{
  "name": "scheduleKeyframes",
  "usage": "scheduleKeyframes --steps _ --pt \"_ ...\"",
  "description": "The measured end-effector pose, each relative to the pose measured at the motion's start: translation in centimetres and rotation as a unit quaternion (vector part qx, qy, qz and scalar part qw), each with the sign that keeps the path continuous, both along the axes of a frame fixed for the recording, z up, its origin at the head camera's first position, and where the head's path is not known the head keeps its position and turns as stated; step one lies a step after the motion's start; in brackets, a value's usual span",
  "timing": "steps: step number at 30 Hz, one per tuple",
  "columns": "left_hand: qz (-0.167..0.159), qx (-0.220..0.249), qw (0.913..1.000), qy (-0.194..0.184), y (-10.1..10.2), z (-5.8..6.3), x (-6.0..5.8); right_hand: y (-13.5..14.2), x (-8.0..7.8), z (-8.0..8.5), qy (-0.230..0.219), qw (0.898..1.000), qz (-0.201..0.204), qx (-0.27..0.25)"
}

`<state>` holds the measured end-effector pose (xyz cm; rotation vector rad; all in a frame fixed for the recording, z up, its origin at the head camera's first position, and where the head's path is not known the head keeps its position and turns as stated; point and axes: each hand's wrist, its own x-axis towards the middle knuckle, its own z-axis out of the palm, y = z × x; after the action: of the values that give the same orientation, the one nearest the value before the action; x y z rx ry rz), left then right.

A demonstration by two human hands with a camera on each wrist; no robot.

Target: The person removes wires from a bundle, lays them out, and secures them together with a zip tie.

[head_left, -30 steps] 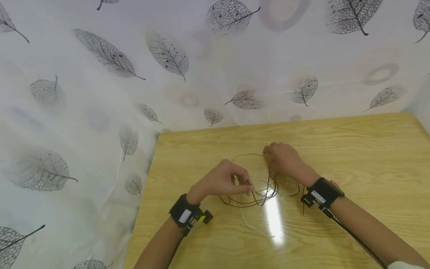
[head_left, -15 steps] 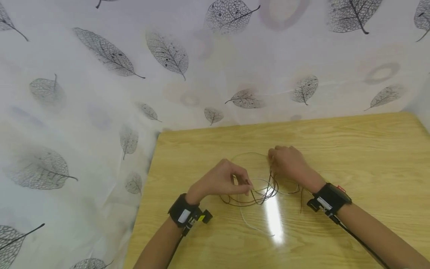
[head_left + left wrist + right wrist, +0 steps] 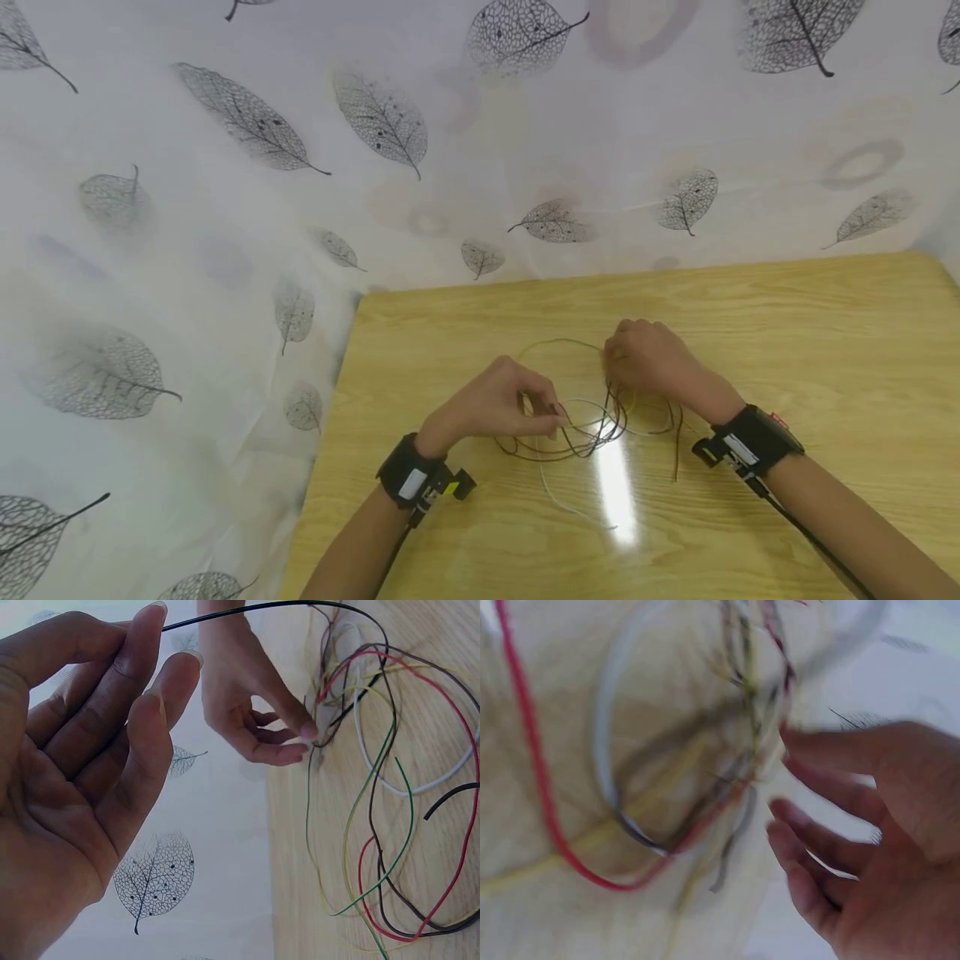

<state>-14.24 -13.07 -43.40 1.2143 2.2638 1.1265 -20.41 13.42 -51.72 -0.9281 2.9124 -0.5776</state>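
Observation:
My left hand [image 3: 502, 402] pinches a black wire [image 3: 247, 608] between thumb and forefinger, its other fingers loosely bent. From there the wire arcs over to a loose tangle. Over the far side of that tangle, my right hand [image 3: 647, 357] pinches a bunch of thin wires with its fingertips. In the left wrist view a red wire [image 3: 450, 700], a white wire [image 3: 409, 793] and a green wire [image 3: 412, 810] loop among dark and yellow ones. The right wrist view is blurred; a red wire [image 3: 536, 757] and a pale wire [image 3: 602, 735] loop beside the hand.
The wires lie on a wood-grain table [image 3: 450, 321], which reflects a bright strip of light. A pale cloth [image 3: 450, 133] printed with leaves hangs along the back and left. Each wrist wears a black strap [image 3: 757, 440] with a small camera and cable.
My right hand has shifted slightly right, drawing its wires along. The left hand keeps its pinch on the black wire and has barely moved.

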Motion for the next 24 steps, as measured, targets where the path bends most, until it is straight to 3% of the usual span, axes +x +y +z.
scheduleKeyframes --steps 3,10,24 --pt "0.001 0.000 1.0000 0.000 -0.1 0.0 0.0 0.3 -0.1 0.5 -0.039 0.999 0.013 0.017" --pt "0.000 -0.003 1.0000 -0.002 0.0 -0.1 0.0 0.0 -0.1 0.6 -0.081 0.996 0.023 0.025" --pt "-0.003 0.000 0.9999 -0.013 0.0 -0.3 -0.1 -0.9 0.6 0.5 -0.134 0.991 0.002 -0.027"
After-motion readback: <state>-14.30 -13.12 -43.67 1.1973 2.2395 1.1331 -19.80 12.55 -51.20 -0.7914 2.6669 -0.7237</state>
